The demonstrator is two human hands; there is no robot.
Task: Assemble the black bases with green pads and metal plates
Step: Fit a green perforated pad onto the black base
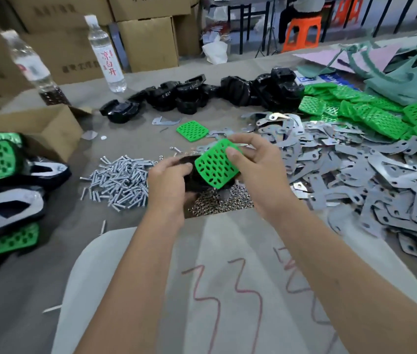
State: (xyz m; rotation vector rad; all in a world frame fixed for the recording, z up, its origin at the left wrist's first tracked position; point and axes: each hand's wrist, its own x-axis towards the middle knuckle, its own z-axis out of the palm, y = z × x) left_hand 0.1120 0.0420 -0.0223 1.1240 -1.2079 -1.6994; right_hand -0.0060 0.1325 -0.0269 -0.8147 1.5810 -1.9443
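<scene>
My left hand (pixel 169 180) grips a black base (pixel 197 178) above the table's middle. A green perforated pad (pixel 215 164) lies tilted on top of that base, and my right hand (pixel 255 162) pinches it with thumb and fingers. More black bases (pixel 202 95) are heaped at the back. Green pads (pixel 370 113) pile up at the right, and one loose green pad (pixel 192 130) lies just beyond my hands. Grey metal plates (pixel 355 172) spread over the right side.
Screws (pixel 120 181) lie in a heap left of my hands, with small nuts (pixel 222 203) below them. Finished assemblies (pixel 0 190) stack at the left edge by an open cardboard box (pixel 36 131). Two water bottles (pixel 105 52) stand at the back left.
</scene>
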